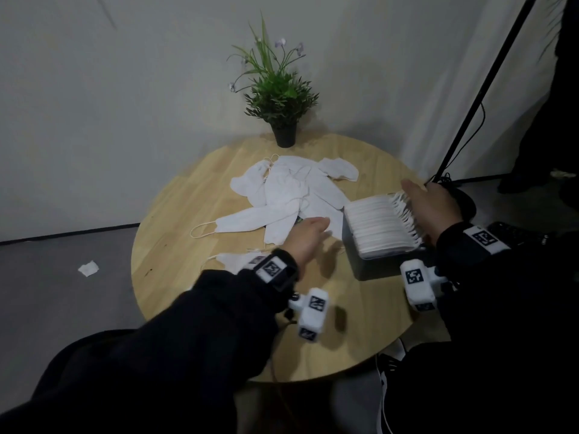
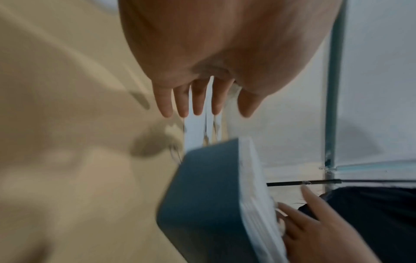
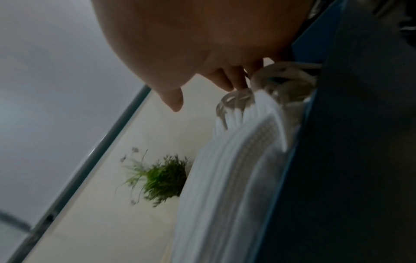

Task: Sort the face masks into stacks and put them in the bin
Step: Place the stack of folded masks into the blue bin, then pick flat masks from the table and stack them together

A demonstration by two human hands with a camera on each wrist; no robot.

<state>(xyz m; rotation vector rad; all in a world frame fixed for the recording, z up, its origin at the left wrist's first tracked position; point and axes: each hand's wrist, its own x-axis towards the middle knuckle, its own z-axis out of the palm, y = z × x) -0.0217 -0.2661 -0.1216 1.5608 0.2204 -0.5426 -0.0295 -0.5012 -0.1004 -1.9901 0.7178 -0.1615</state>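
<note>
Left hand (image 1: 305, 238) nearest, fingers straight and spread, holding nothing, stretched toward loose masks (image 1: 282, 189) heaped mid-table (image 1: 175, 214), likely for next pick. Right hand (image 1: 430, 205) rests on ear-loop edge of stacked masks (image 1: 380, 227) standing in dark bin (image 1: 376, 267) at table's right, probably steadying row; fingers curl lightly against loops, pinch not clear. Plant (image 1: 279, 98) behind.

**Masks on a round table, bin at right**

A loose pile of white masks (image 1: 291, 189) lies mid-frame on the wooden table (image 1: 175, 277). The left hand (image 1: 305, 238) reaches over its near edge, fingers straight. At right, the right hand (image 1: 430, 203) rests against the ear loops of a stack (image 1: 382, 227) standing in the dark bin (image 1: 379, 269) (packed upright). A plant (image 1: 279, 98) stands behind.
</note>
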